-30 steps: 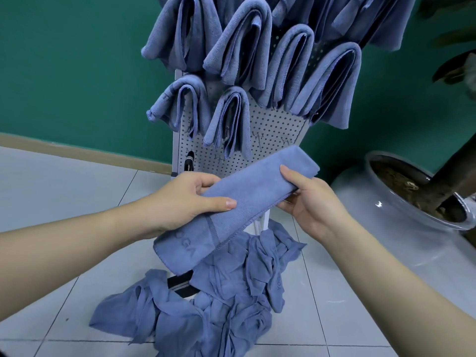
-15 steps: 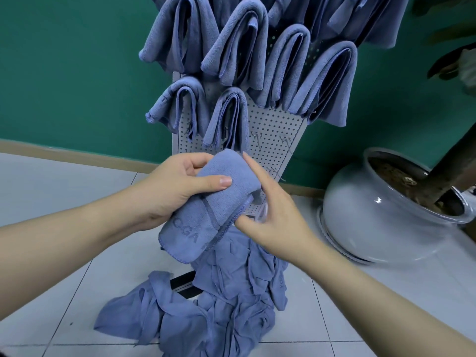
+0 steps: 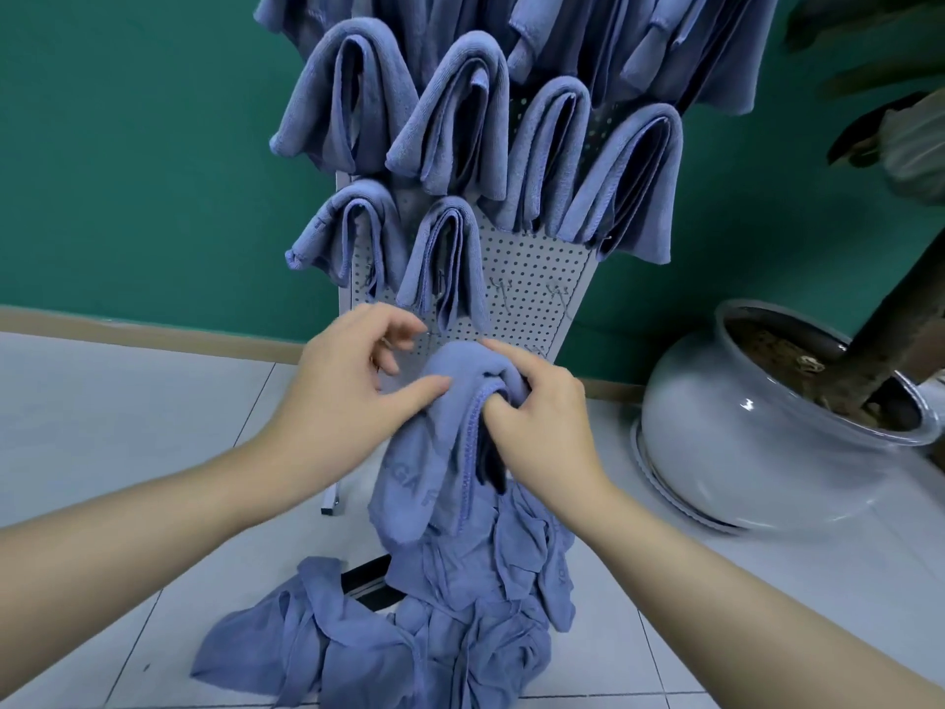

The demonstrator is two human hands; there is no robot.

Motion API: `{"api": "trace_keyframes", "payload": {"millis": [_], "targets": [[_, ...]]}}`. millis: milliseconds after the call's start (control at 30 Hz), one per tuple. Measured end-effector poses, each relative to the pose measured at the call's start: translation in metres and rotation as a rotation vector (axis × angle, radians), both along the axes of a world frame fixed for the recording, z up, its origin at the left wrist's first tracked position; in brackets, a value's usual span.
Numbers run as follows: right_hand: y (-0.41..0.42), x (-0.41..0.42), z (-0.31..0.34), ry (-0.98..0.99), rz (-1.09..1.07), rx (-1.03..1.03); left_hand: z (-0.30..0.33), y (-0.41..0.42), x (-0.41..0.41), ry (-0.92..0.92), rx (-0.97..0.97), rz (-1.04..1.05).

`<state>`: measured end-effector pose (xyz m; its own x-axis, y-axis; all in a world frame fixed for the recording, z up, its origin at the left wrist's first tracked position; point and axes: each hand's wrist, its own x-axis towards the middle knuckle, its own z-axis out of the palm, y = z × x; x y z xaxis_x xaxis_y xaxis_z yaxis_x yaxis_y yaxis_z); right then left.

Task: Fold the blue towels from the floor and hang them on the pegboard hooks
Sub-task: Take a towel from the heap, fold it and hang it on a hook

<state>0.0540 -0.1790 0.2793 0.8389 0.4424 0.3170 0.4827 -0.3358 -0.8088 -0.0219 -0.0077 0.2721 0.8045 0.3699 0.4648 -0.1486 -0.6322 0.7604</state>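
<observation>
A folded blue towel (image 3: 434,463) hangs doubled over in front of the lower part of the white pegboard (image 3: 532,278). My right hand (image 3: 537,422) grips its folded top, fingers tucked into the fold. My left hand (image 3: 353,396) is beside it with relaxed fingers, only the thumb touching the towel's left side. Several folded blue towels (image 3: 450,115) hang on the pegboard's upper hooks. Bare hooks (image 3: 557,294) show on the lower right of the board. A heap of crumpled blue towels (image 3: 434,626) lies on the floor under my hands.
A large white ceramic plant pot (image 3: 736,442) with a trunk stands on the floor to the right. A green wall is behind the pegboard. White floor tiles (image 3: 128,427) spread to the left, and the pegboard's leg (image 3: 330,504) stands by the heap.
The towel went from stretched long between both hands to doubled over. My right hand now holds its fold near the board, and my left hand has released its grip, touching with the thumb only.
</observation>
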Motion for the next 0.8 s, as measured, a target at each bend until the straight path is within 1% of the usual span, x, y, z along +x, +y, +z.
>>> {"api": "trace_keyframes", "payload": {"millis": [33,67,200,333,467,600,700,800], "targets": [[-0.001,0.002,0.003,-0.004,-0.008,0.029,0.0,-0.005,0.0,-0.033,0.073,-0.036],[-0.002,0.005,0.007,-0.007,-0.022,0.054,-0.001,-0.012,0.0,-0.041,0.106,-0.076],[-0.005,0.019,0.019,0.038,-0.096,0.162,-0.002,-0.038,0.007,-0.022,0.153,-0.143],[-0.005,0.033,0.021,0.088,-0.135,0.262,-0.003,-0.058,0.034,-0.086,0.1,-0.076],[-0.008,0.052,0.028,0.07,-0.166,0.325,0.001,-0.063,0.069,-0.158,0.048,-0.009],[-0.004,0.079,0.044,-0.007,-0.164,0.317,0.018,-0.058,0.105,-0.234,0.034,0.029],[0.0,0.107,0.057,-0.136,-0.139,0.228,0.035,-0.05,0.132,-0.287,-0.045,0.065],[0.005,0.136,0.06,-0.199,-0.144,0.207,0.049,-0.043,0.153,-0.299,-0.092,0.088]]}}
